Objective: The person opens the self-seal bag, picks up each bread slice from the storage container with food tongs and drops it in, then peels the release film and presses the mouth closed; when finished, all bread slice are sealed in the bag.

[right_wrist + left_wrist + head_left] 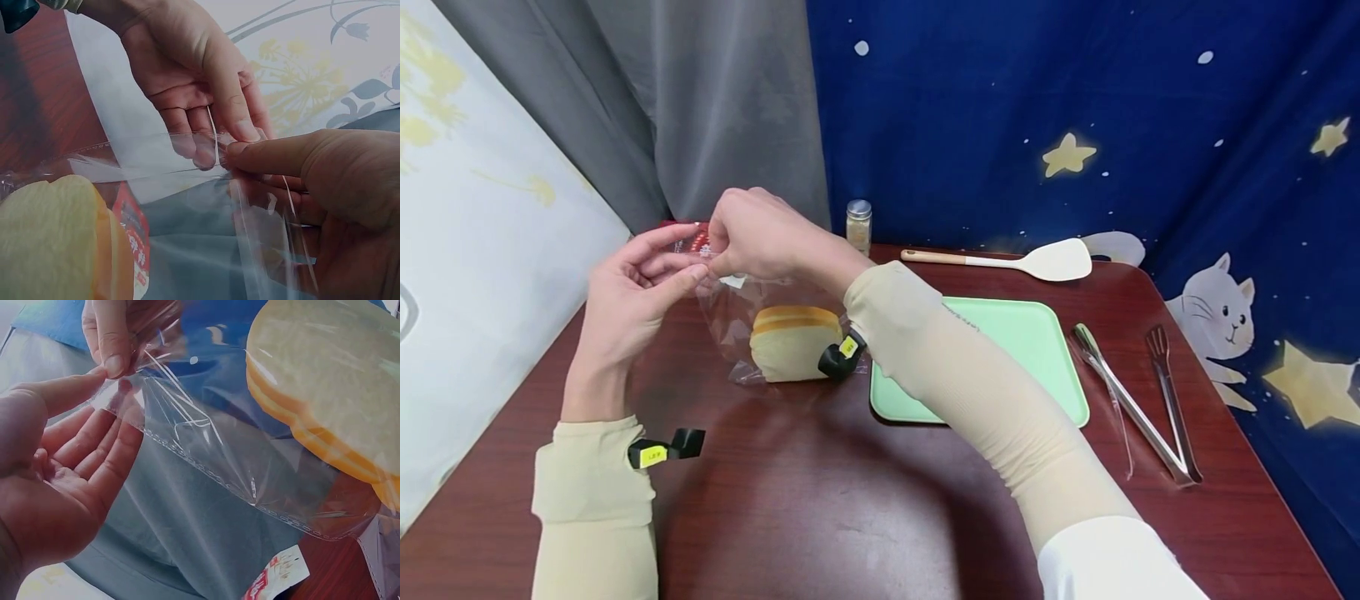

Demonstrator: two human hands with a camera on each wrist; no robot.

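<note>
A clear plastic bag (721,321) with thick bread slices (793,350) inside hangs from both hands over the back left of the table. My left hand (625,304) pinches the bag's edge between thumb and fingers; its other fingers are spread loosely in the left wrist view. Right beside it, my right hand (763,237) reaches across and pinches the same corner, thumb near the left thumb. In the right wrist view, the bread (56,237) shows pale with an orange-brown crust, low in the bag.
Behind the hands stands a red and white packet (278,575). At the back is a small jar (859,227) with a metal lid. A white spatula (1056,260), a light green tray (1022,350) and metal tongs (1138,408) lie to the right. Curtains border the table.
</note>
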